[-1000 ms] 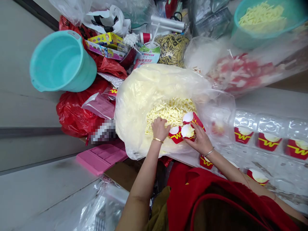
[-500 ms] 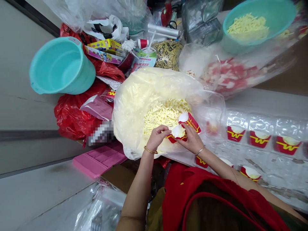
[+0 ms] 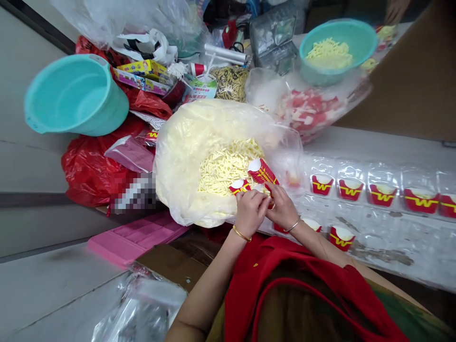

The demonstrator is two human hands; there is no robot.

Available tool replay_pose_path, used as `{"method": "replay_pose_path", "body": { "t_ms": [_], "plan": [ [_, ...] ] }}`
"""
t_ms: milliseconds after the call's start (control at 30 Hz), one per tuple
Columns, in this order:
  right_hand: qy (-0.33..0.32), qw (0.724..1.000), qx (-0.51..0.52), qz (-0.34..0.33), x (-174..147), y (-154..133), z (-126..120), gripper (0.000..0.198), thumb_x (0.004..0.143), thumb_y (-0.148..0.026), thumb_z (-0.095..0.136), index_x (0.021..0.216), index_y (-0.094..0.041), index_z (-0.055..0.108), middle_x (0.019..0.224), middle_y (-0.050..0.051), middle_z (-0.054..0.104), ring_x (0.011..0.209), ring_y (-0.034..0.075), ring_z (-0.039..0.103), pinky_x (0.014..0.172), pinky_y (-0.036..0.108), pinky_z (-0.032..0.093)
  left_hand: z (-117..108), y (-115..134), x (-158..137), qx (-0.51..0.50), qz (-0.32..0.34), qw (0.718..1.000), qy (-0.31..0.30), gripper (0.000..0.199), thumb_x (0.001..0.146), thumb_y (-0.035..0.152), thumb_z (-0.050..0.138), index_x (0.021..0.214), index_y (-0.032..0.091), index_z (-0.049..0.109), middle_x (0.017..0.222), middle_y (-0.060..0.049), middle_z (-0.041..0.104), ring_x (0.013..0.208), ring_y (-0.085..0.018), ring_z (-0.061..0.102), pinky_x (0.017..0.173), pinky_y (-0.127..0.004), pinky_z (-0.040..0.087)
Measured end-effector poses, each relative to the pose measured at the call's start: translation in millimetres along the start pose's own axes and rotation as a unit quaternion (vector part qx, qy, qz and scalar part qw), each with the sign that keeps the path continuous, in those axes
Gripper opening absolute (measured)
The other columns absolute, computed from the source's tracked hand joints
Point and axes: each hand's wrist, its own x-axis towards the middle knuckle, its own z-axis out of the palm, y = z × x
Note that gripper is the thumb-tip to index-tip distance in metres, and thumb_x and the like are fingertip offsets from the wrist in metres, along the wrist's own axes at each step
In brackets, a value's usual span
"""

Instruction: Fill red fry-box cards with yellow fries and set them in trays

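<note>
My right hand (image 3: 281, 207) is closed on a small red fries box, mostly hidden behind my fingers. My left hand (image 3: 251, 212) meets it at the box's mouth, fingers pinched; what they grip is hidden. Pale sticks (image 3: 228, 166) shaped like French fries lie heaped in a large open clear bag (image 3: 181, 142) just beyond my hands. A nested stack of red fries boxes (image 3: 263, 172) with white insides rests on the heap's right side. Another red box (image 3: 239, 186) with a yellow mark lies beside it, just above my left hand.
Rows of clear plastic pockets (image 3: 356, 166) at right hold several red boxes. A turquoise bucket (image 3: 76, 95) stands left, and a turquoise basin (image 3: 338, 52) with pale sticks stands back right. A bag of red-and-white pieces (image 3: 309, 109) lies before it. Another person's hand (image 3: 397, 9) shows at top right.
My left hand has moved right and closed in against the box in my right hand, covering its mouth. The view has shifted, bringing more of the right-hand pockets into sight.
</note>
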Motion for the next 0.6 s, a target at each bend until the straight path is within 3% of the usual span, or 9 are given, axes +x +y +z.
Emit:
{"method": "replay_pose_path", "body": {
  "t_ms": [100,200,400,600],
  "plan": [
    [0.001,1.000,-0.002,0.013,-14,0,-8,0.062,0.078,-0.029,0.059,0.133,-0.019,0.035,0.122,0.014,0.054,0.112,0.029,0.051,0.094,0.050,0.045,19,7,1,-0.001,-0.037,0.998,0.047,0.022,0.092,0.032,0.044,0.086,0.018,0.060,0.086,-0.004,0.064,0.086,-0.016,0.057,0.082,-0.034,0.033],
    [0.017,0.999,-0.006,0.038,-28,6,-16,0.063,0.077,-0.029,0.059,0.134,-0.019,0.034,0.121,0.015,0.054,0.111,0.030,0.051,0.093,0.051,0.046,34,21,0,0.019,-0.031,0.998,0.044,0.020,0.092,0.029,0.043,0.089,0.019,0.060,0.090,-0.005,0.063,0.087,-0.017,0.056,0.079,-0.033,0.034],
    [0.079,0.989,-0.029,0.124,-69,34,-42,0.053,0.082,-0.014,0.044,0.134,-0.021,0.037,0.119,0.013,0.055,0.111,0.027,0.052,0.095,0.050,0.046,66,64,-8,0.061,0.097,0.990,-0.083,0.028,0.088,0.021,0.044,0.113,0.022,0.056,0.114,-0.009,0.056,0.106,-0.023,0.050,0.086,-0.038,0.035],
    [0.160,0.957,-0.057,0.235,-137,65,-67,0.041,0.087,-0.018,0.040,0.127,-0.021,0.045,0.111,0.012,0.059,0.106,0.025,0.055,0.090,0.048,0.049,134,104,0,0.063,0.193,0.952,-0.231,0.020,0.085,0.018,0.045,0.084,0.018,0.065,0.096,-0.008,0.061,0.089,-0.021,0.056,0.077,-0.039,0.035]
  ]
}}
